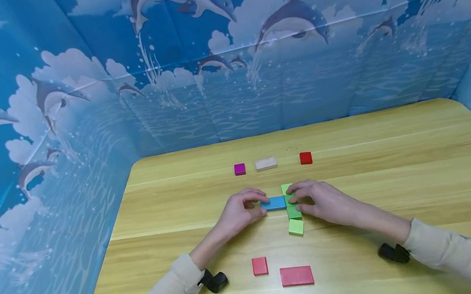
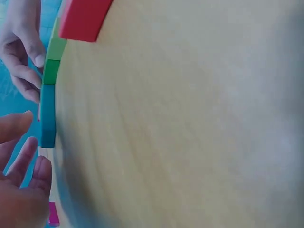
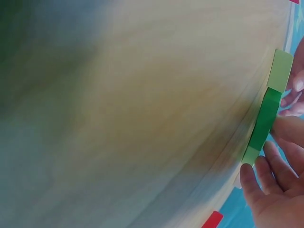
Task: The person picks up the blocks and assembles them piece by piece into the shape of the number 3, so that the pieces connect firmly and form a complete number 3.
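Observation:
A blue rectangular block (image 1: 275,204) lies with its right end against a green block (image 1: 294,212). A light green block (image 1: 286,188) lies at the green block's far end, and a slightly turned light green square block (image 1: 296,227) at its near end. At the blue block's left end is my left hand (image 1: 243,211), fingers bent loosely, an index fingertip over the block's edge. My right hand (image 1: 323,202) has its fingertips on the green and far light green blocks, partly hiding them. In the right wrist view its fingers (image 3: 280,168) are fairly straight beside the green block (image 3: 266,118).
Along the back lie a purple block (image 1: 240,169), a white block (image 1: 266,163) and a red block (image 1: 306,158). Nearer me are a pinkish-red square block (image 1: 259,266) and a pinkish-red rectangular block (image 1: 296,276). A dolphin-print curtain (image 1: 229,103) borders the wooden table (image 1: 397,155).

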Demonstrator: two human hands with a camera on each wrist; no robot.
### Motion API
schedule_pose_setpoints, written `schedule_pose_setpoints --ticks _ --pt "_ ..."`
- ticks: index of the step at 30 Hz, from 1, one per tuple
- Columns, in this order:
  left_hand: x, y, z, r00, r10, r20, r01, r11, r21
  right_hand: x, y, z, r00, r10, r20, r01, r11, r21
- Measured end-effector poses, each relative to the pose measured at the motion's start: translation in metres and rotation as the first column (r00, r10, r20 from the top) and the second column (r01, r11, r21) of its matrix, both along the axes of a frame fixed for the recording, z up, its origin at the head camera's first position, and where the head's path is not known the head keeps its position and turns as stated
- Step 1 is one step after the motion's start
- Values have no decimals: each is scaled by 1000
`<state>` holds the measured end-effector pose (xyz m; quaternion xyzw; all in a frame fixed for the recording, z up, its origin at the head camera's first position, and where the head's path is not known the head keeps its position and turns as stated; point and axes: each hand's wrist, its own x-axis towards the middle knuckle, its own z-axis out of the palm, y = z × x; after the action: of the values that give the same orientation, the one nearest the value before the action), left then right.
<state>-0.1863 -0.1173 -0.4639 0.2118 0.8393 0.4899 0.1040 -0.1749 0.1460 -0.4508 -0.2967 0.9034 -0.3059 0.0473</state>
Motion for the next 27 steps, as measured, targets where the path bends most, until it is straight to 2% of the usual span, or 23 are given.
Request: schedule_pose_setpoints --ticks 4,7,15,21,27 --pt "4 -3 6 999 22 -23 -22 1000 -5 0 -1 1 1000 0 3 0 1000 -2" --pt "10 -4 11 999 13 -42 -13 1000 3 0 -1 0 1000 0 6 0 1000 -5" --pt "39 -2 20 995 -91 -33 92 995 31 0 -2 0 1000 -8 17 8 1000 -1" --pt "61 2 24 990 -139 -35 140 990 27 1 -2 -1 1000 -10 12 10 1000 0" --pt "77 5 23 975 -192 -112 195 981 20 1 -1 -2 1000 -2 0 2 1000 -6"
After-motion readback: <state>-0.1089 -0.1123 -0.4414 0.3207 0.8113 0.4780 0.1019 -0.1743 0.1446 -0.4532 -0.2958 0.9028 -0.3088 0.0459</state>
